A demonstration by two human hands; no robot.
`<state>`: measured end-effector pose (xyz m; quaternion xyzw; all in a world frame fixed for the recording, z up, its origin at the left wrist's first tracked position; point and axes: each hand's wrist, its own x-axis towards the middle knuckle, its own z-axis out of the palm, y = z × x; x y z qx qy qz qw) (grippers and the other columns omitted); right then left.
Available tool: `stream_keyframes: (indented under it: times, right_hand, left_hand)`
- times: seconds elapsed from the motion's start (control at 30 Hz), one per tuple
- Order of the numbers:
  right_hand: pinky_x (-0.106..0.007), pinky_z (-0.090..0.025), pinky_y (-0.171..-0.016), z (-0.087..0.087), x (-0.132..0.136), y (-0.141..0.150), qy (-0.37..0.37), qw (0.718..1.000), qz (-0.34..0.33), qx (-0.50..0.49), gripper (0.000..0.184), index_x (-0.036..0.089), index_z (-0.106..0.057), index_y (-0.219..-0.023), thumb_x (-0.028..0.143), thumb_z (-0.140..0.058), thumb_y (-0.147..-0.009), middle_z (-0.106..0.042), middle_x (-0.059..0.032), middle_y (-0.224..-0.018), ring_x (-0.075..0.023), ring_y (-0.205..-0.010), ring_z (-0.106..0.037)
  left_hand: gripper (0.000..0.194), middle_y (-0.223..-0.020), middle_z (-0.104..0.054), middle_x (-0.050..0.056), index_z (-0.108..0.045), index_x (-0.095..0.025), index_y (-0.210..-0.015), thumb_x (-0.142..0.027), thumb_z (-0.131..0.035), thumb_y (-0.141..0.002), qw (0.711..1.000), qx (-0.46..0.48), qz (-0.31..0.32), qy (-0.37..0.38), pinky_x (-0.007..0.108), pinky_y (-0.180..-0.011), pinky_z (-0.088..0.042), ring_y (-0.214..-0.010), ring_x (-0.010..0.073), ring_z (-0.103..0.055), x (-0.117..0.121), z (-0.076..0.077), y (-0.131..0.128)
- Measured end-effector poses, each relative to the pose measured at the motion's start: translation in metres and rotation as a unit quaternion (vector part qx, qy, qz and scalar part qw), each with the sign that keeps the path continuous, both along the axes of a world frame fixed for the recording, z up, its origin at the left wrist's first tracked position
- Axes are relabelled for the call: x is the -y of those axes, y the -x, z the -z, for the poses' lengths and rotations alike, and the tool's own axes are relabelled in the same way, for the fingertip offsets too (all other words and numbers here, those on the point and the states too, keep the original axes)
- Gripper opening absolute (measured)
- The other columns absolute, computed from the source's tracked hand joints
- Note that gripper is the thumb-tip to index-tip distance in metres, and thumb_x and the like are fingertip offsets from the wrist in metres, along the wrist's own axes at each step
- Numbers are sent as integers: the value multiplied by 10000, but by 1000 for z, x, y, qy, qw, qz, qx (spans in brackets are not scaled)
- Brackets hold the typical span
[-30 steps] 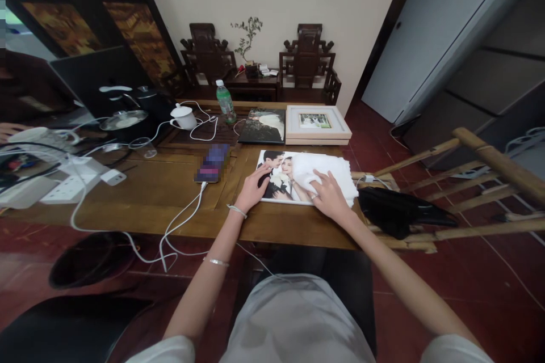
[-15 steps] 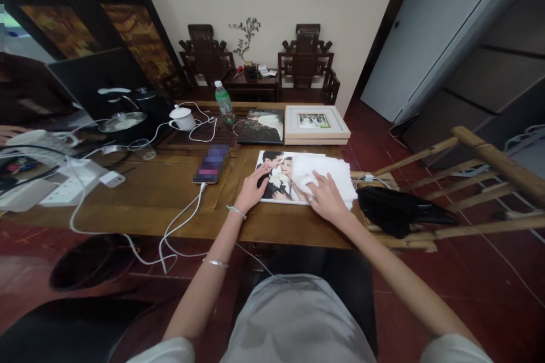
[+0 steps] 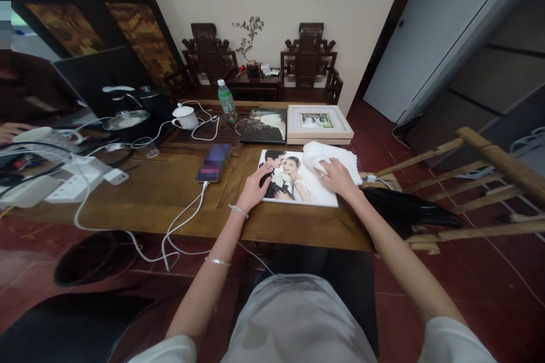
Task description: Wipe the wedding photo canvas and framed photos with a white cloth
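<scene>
A photo panel (image 3: 298, 187) showing a couple lies flat near the front edge of the wooden table (image 3: 230, 221). On its left edge rests my left hand (image 3: 256, 186), fingers stretched out over the picture. My right hand (image 3: 339, 177) grips a bunched white cloth (image 3: 347, 157) on the panel's upper right part. Loose folds of that cloth spread past the panel's right side. Behind the panel lie a dark photo panel (image 3: 264, 126) and a pale wooden picture frame (image 3: 293, 125) with a small photo in it.
Left of the panel is a phone (image 3: 215, 163) on a white charging cable. A green-labelled bottle (image 3: 227, 103), a lidded white cup (image 3: 185, 118) and a power strip (image 3: 76, 184) stand farther left. A bamboo chair (image 3: 434, 187) holding a black bag (image 3: 395, 207) is at the right.
My right hand has moved the white cloth to the right and slightly away from me, uncovering more of the photo panel. My left hand stays on the panel's left edge.
</scene>
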<state>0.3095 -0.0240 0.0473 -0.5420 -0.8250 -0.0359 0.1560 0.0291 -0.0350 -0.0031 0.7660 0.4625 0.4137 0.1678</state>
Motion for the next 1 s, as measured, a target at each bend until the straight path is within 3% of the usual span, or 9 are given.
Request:
stream_keyframes:
  times: [0.1, 0.23, 0.4, 0.47, 0.57, 0.7, 0.8, 0.9, 1.0]
  right_hand:
    - [-521, -332, -1007, 4, 6, 1, 1, 1000, -9, -1, 318, 105, -633, -1110, 170, -440, -866, -619, -207, -1173, -330, -1183, -492]
    - [-563, -245, -1068, 11, 48, 12, 7, 999, -41, 10, 291, 104, -645, -1067, 165, -478, -837, -590, -227, -1229, -328, -1292, -404]
    - [-535, -244, -1096, 10, 92, 17, 5, 991, -137, -5, 274, 142, -659, -1030, 130, -503, -804, -619, -186, -1203, -300, -1311, -398]
    - [-505, -277, -1087, 7, 89, 16, 4, 989, -149, -9, 253, 147, -658, -1028, 148, -499, -831, -638, -176, -1168, -289, -1268, -451]
    - [-459, -346, -1038, 2, 64, 11, 3, 991, -130, -8, 218, 180, -659, -1016, 206, -494, -876, -655, -136, -1129, -275, -1150, -538]
    - [-401, -442, -868, -1, 19, -2, -7, 998, -63, -20, 242, 163, -660, -1021, 274, -477, -908, -659, -143, -999, -275, -930, -602]
    - [-362, -455, -766, 0, -4, -12, -16, 999, -15, -31, 290, 138, -656, -1019, 319, -447, -930, -643, -145, -901, -266, -827, -603]
    - [-364, -456, -753, 2, -8, -16, -23, 999, 0, -37, 304, 125, -662, -983, 324, -437, -933, -636, -155, -878, -278, -834, -596]
    - [-407, -444, -843, 6, 9, -12, -29, 999, -14, -34, 282, 123, -661, -999, 283, -443, -923, -646, -176, -947, -299, -942, -577]
  left_hand:
    - [300, -1324, -577, 100, -625, -171, -1150, -240, -468, -905, 1000, -1, -1, 0, 402, -1116, -359, -1296, 207, -474, 0, 0, 0]
    - [291, -1330, -574, 81, -628, -191, -1143, -236, -471, -902, 1000, 0, -2, 3, 407, -1119, -357, -1297, 207, -473, -1, 0, 0]
    - [290, -1327, -575, 97, -631, -171, -1135, -236, -473, -901, 1000, 1, -1, 1, 405, -1118, -357, -1293, 210, -478, 0, 0, -1]
    - [289, -1328, -575, 90, -629, -176, -1135, -236, -471, -901, 1000, -1, 0, -4, 408, -1116, -359, -1293, 208, -478, 0, 0, -1]
    - [292, -1330, -573, 96, -628, -169, -1139, -237, -471, -903, 1000, -2, 0, -5, 404, -1117, -357, -1296, 204, -474, 0, 0, 0]
    - [296, -1328, -573, 106, -631, -161, -1142, -237, -477, -901, 1000, 0, -4, 1, 398, -1115, -361, -1296, 204, -474, 0, 0, 0]
    - [295, -1326, -573, 111, -634, -157, -1138, -238, -477, -901, 1000, 4, -3, 3, 397, -1113, -363, -1297, 205, -473, 0, -1, -1]
    - [299, -1322, -577, 108, -633, -160, -1145, -241, -474, -905, 1000, 4, -3, 4, 404, -1113, -362, -1296, 209, -475, 0, -1, -1]
    - [305, -1322, -577, 110, -632, -155, -1153, -237, -477, -903, 1000, 3, -4, 4, 404, -1113, -361, -1290, 216, -482, 0, 1, 0]
